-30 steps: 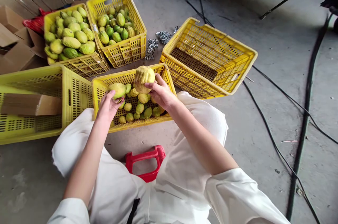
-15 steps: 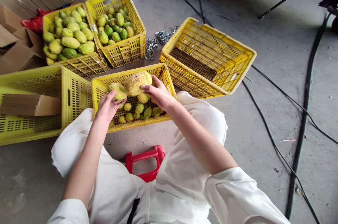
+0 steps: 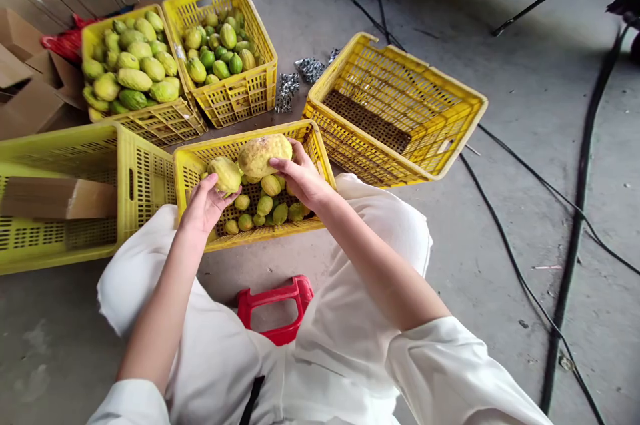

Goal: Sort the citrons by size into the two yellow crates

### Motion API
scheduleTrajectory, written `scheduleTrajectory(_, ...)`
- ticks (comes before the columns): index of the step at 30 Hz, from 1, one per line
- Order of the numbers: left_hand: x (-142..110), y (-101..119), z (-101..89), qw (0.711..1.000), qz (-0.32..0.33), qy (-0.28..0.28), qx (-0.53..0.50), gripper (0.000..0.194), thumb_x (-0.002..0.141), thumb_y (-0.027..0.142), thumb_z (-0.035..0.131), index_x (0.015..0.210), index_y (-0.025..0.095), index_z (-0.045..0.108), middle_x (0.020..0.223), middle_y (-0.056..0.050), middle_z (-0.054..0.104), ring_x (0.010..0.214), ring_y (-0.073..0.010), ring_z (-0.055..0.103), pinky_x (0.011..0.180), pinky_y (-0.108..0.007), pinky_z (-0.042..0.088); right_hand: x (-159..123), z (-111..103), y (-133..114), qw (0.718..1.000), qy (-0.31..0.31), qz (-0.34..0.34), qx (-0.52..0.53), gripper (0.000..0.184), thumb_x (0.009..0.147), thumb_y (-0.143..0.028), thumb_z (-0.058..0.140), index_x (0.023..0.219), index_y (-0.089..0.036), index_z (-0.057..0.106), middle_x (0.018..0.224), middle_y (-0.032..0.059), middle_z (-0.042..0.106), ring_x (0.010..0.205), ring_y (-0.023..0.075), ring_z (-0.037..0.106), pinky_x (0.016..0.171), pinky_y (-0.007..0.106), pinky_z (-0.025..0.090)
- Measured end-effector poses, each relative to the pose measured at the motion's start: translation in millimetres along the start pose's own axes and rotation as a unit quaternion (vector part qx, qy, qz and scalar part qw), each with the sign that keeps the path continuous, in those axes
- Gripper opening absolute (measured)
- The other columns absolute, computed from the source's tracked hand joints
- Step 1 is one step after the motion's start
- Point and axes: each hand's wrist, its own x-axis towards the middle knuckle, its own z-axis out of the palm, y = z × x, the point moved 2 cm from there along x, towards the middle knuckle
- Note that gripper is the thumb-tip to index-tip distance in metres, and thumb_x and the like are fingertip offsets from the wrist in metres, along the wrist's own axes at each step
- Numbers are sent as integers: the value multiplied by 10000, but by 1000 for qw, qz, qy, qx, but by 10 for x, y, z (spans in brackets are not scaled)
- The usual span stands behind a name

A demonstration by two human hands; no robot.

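My right hand grips a large, bumpy yellow citron with brownish blemishes on its upper side. Closed around a smaller yellow-green citron is my left hand, its fingers partly hidden by the fruit. Both fruits are held up close side by side over a yellow plastic crate. Inside that crate lie several small yellow-green fruits, partly covered by my hands and the held citrons.
Two yellow crates with green and yellow fruit stand at the back left. A yellow crate stands right; another at left holds a cardboard box. A red stool is between my legs. Black cables cross the floor.
The smaller citron in my left hand has turned, showing a rounder side. The large citron in my right hand has moved very slightly right, and both stay held.
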Motion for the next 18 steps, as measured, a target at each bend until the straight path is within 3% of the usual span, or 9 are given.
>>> scheduleTrajectory(7, 10, -4, -31, 1000, 16, 7, 2, 250, 749, 243, 833, 968, 206, 719, 953, -54, 825, 860, -199, 781, 885, -354, 678, -84, 18, -29, 999, -37, 18, -21, 602, 565, -421, 957, 1045, -306, 612, 1028, -23, 720, 1125, 252, 679, 1050, 386, 567)
scheduleTrajectory(13, 20, -52, -50, 998, -32, 51, -22, 221, 788, 212, 820, 963, 192, 687, 880, -44, 782, 776, -178, 739, 798, -327, 675, -63, -69, 205, 997, 45, 55, -36, 696, 478, -389, 979, 1008, -296, 538, 949, -54, 683, 1000, 209, 645, 886, 318, 547)
scheduleTrajectory(18, 8, -1, -98, 982, -100, 131, -92, 152, 914, 256, 764, 1023, 177, 695, 935, -104, 768, 807, -201, 736, 722, -299, 657, -68, -146, 578, 977, 116, 170, -50, 665, 451, -397, 967, 969, -274, 568, 1007, -9, 709, 998, 209, 671, 788, 295, 534)
